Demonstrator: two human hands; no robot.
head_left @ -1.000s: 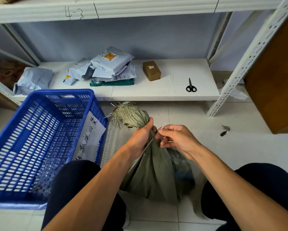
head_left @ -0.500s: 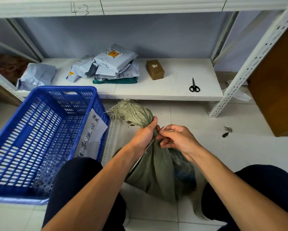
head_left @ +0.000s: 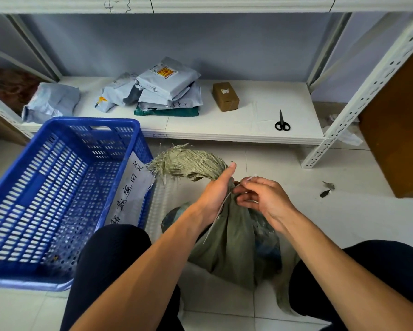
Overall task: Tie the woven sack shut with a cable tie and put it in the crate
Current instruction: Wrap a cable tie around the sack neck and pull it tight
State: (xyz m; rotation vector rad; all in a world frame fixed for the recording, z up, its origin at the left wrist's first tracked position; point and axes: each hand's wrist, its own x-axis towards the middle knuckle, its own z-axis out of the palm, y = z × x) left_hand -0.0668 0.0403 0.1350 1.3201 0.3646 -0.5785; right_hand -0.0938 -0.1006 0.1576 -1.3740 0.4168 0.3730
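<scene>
A grey-green woven sack [head_left: 231, 244] stands on the tiled floor between my knees, its frayed mouth [head_left: 186, 162] bunched and flopped to the left. My left hand [head_left: 215, 189] grips the gathered neck. A thin white cable tie [head_left: 218, 211] runs from the neck down along my left wrist. My right hand [head_left: 260, 197] pinches the tie's other end right beside the neck. The blue slotted crate [head_left: 17, 187] sits on the floor to the left, a paper label on its near side wall; its inside looks bare.
A low white shelf [head_left: 248, 132] runs behind, holding grey mailer bags [head_left: 167, 89], a small cardboard box [head_left: 225, 96] and black scissors [head_left: 282, 121]. A white rack post [head_left: 358, 99] stands right, with a brown panel beyond. Dark scraps [head_left: 326, 188] lie on the floor.
My hands hold nearly the same pose on the sack neck; my right fingers have shifted slightly on the tie end. The view has tilted a little.
</scene>
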